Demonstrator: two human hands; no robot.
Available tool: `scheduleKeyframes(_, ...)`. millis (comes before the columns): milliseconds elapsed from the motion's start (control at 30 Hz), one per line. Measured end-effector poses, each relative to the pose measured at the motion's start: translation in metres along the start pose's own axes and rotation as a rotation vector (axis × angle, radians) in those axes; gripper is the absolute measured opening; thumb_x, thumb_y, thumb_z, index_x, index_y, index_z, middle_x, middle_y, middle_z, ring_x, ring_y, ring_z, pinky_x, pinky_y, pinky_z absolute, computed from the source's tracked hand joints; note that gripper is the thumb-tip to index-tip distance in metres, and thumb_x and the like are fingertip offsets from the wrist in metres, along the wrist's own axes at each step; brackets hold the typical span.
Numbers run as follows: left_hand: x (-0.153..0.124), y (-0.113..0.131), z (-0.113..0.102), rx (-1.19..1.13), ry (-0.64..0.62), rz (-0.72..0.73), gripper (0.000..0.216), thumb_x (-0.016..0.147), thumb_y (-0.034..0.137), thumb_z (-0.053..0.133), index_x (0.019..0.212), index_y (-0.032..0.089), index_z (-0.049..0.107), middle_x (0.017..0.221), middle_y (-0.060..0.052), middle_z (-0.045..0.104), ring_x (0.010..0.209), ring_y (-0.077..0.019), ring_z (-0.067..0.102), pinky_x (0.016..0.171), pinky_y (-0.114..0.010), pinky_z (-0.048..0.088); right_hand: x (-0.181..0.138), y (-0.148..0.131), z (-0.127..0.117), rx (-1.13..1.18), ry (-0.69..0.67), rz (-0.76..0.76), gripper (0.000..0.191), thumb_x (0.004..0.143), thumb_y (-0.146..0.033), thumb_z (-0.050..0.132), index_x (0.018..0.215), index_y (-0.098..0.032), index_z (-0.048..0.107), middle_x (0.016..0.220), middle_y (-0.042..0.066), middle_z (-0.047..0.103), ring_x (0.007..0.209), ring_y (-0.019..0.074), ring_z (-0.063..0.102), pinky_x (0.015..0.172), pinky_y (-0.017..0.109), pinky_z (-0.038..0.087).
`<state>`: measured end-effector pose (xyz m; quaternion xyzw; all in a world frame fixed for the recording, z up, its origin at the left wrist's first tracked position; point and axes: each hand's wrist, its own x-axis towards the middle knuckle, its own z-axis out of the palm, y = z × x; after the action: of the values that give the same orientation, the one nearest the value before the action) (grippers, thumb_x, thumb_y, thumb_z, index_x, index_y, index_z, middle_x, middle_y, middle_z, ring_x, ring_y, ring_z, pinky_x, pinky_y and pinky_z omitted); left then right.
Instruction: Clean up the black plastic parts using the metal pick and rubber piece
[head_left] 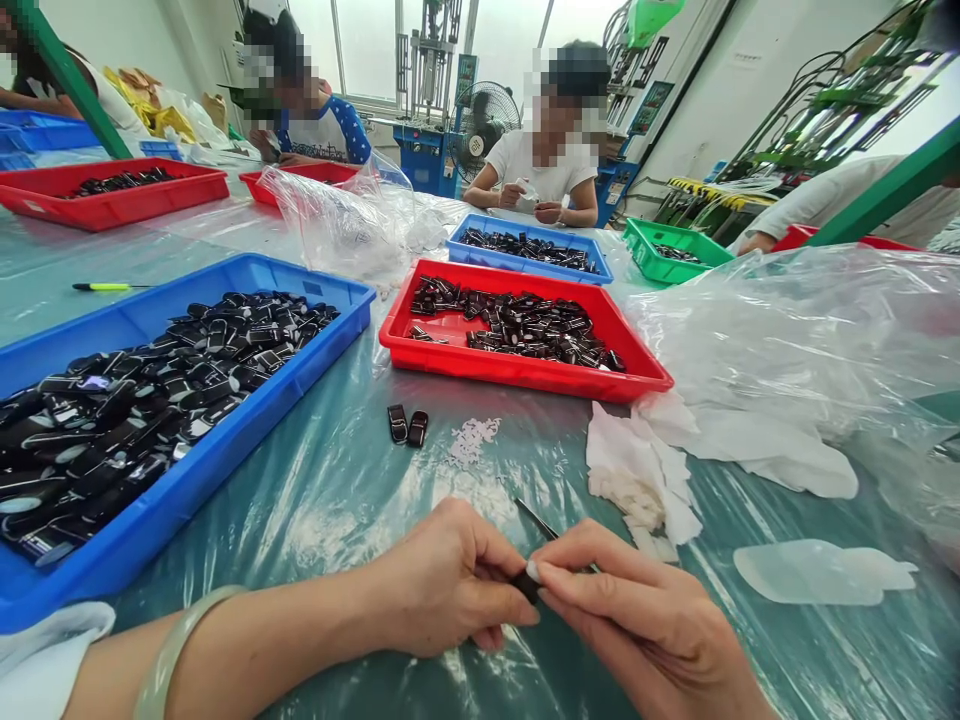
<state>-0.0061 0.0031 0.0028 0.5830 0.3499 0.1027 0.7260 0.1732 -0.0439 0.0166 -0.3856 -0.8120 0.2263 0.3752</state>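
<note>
Pinched between the thumb and fingers of my left hand (450, 580) is a small black plastic part (527, 584), partly hidden by the fingertips. My right hand (645, 610) is closed around a thin dark pointed tool (537, 518) that looks like tweezers, its tip pointing away from me. The thumb and index fingertips of that hand meet the part's right end, where a small whitish spot (532, 570) shows. Beyond my hands, two similar black parts (407, 426) lie beside a scatter of tiny white pieces (474, 438).
A blue tray (300, 392) heaped with black parts stands at left. A red tray (525, 375) with more lies ahead. White cloths (637, 470), clear plastic sheeting (810, 330) and a translucent flat piece (821, 572) are at right. Co-workers sit across the table.
</note>
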Motion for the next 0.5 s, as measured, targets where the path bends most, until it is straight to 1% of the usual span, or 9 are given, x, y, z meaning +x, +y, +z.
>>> scheduleKeyframes(133, 0.0008, -0.0004, -0.0009, 0.012, 0.01, -0.02, 0.014, 0.065, 0.026, 0.06, 0.06, 0.013, 0.062, 0.042, 0.004, 0.046, 0.049, -0.0125, 0.055, 0.048, -0.019, 0.039, -0.0017, 0.0003, 0.0026, 0.02, -0.007, 0.032, 0.035, 0.079, -0.002, 0.055, 0.099, -0.029, 0.067, 0.081, 0.002, 0.067, 0.066, 0.0095, 0.062, 0.057, 0.017, 0.051)
scheduleKeyframes(333, 0.0009, 0.0014, 0.0001, 0.019, 0.032, -0.016, 0.016, 0.065, 0.026, 0.059, 0.054, 0.015, 0.055, 0.042, 0.004, 0.046, 0.047, -0.0116, 0.054, 0.046, -0.018, 0.038, 0.0002, -0.0008, 0.004, 0.1, -0.007, 0.209, 0.031, 0.08, -0.01, 0.057, 0.093, -0.034, 0.071, 0.078, 0.0, 0.066, 0.064, 0.0099, 0.063, 0.055, 0.016, 0.05)
scheduleKeyframes(500, 0.0013, -0.0003, 0.0001, 0.001, 0.039, -0.017, 0.015, 0.065, 0.026, 0.059, 0.055, 0.014, 0.056, 0.043, 0.003, 0.048, 0.047, -0.0121, 0.054, 0.046, -0.019, 0.039, -0.0009, 0.0007, 0.0083, 0.138, 0.009, 0.23, 0.028, 0.08, -0.012, 0.058, 0.091, -0.034, 0.072, 0.078, 0.001, 0.065, 0.065, 0.0107, 0.062, 0.055, 0.018, 0.05)
